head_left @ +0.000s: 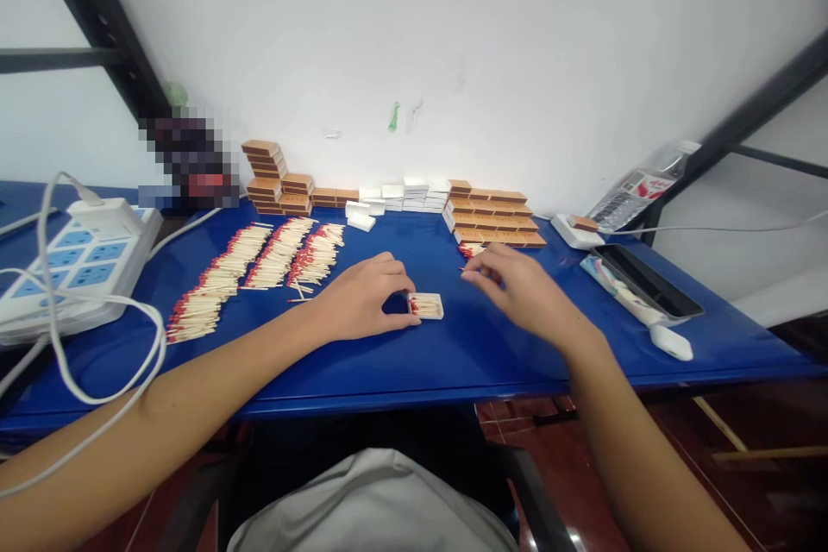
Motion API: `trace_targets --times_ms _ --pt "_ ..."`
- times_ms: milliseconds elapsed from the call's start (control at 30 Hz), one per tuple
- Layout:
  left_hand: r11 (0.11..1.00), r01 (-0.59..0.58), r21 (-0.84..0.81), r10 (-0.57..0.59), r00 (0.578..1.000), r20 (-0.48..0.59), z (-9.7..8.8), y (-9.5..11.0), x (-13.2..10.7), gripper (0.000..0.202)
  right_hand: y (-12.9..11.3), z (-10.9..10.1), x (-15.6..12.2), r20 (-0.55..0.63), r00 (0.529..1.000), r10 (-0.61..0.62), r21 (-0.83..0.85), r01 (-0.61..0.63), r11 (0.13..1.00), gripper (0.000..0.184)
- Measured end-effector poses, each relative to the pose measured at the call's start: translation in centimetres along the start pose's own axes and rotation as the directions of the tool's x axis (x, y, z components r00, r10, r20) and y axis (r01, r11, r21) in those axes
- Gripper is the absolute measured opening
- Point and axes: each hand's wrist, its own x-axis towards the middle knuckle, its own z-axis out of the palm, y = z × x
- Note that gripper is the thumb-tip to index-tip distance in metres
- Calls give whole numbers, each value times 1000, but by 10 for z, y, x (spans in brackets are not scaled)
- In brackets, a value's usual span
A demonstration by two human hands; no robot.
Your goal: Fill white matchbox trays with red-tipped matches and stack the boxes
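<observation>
A small white matchbox tray [437, 302] lies on the blue table, partly filled with red-tipped matches [423, 305]. My left hand [368, 297] grips its left end between thumb and fingers. To the right of the tray, my right hand [511, 280] is closed in a pinch, with a small dark red tip showing at the fingertips, apparently a match. Just behind that hand is a small heap of matches [471, 249], partly covered by it. Left of my left hand, loose matches [278, 252] lie in several long rows.
Along the wall stand stacks of brown matchboxes [495, 220] and white trays [414, 195]. At the left is a power strip [84, 263] with a white cable crossing over my left forearm. A phone [647, 280], an earphone case [671, 342] and a plastic bottle [640, 190] lie at the right.
</observation>
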Motion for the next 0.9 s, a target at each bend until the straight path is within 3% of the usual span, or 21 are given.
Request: trace_targets --times_ms 133,267,633,900 --pt "1000 14 -3 -14 1000 9 -1 1 1 29 50 -10 -1 69 997 44 88 -50 995 24" --pt "1000 25 -2 -25 999 23 -2 1 1 30 72 -2 -5 107 991 85 134 -99 986 27" --pt "1000 29 -6 -29 999 25 -2 1 1 28 61 4 -7 56 991 124 170 -132 977 31" --pt "1000 29 -2 -29 999 24 -2 2 1 27 48 14 -1 82 991 108 103 -116 988 28"
